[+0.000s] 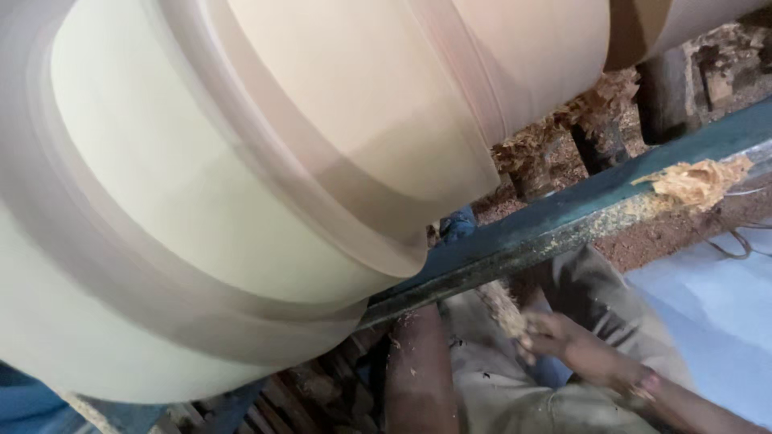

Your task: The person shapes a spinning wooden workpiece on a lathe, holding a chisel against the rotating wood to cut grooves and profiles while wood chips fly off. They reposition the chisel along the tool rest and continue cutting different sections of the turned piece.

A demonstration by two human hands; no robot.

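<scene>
Filling the whole upper left of the frame, a large pale wooden workpiece (pixel 265 161) sits on a lathe, its surface smeared by motion blur into smooth bands: cream-coloured wood in broad sections, with darker tan rings stepped between them. Its lower edge reaches down toward the bottom left of the frame, and its right end narrows toward the top right corner.

Below and to the right of the workpiece, a long blue-green metal tool rest (pixel 563 221) runs diagonally from lower centre up to the right edge, its top face worn and dusted. A clump of pale wood shavings (pixel 700 181) lies on the rail near the right edge, and more reddish-brown shavings (pixel 579 120) are heaped behind the rail under the workpiece.

In the lower right, one hand (pixel 575 341) shows, its forearm entering from the bottom right corner. The fingers are curled loosely and flecked with sawdust, close to a small pale bunch of shavings (pixel 507 309) just beside the fingertips; whether they pinch it or only touch it I cannot tell, nor which hand it is from this view. No other hand can be made out.

Under the hand lie the person's legs in grey-beige trousers (pixel 490 386), and a bare forearm-like or leg-like brown shape (pixel 414 370) stands at bottom centre, speckled with dust. A pale blue sheet (pixel 716 313) covers the ground at right.
</scene>
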